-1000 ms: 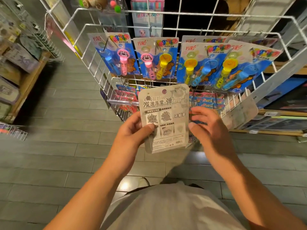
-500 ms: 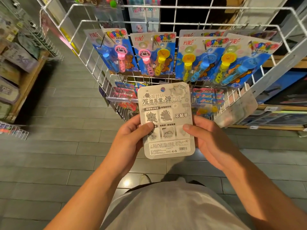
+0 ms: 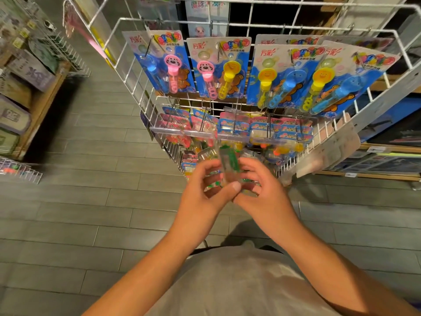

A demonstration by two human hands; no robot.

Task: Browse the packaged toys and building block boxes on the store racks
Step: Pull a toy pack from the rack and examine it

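The step in hand looks like inspecting one item: both hands meet at the centre of the frame, just below the wire rack, with a small clear toy packet showing something green inside, blurred by motion and seen nearly edge-on. The left hand has its grip pinching the packet, thumb pressed across its lower front; the right hand closes its grip on the packet's other side, fingers curled behind it. The next move probably calls for turning the packet flat to the eye to read it, or hooking its hole onto a peg, which needs careful aim. Above, bubble wand cards hang in a row across the upper middle, with smaller packs on pegs beneath. The grey tiled floor fills the left; a wooden shelf of boxed goods stands at the far left edge.
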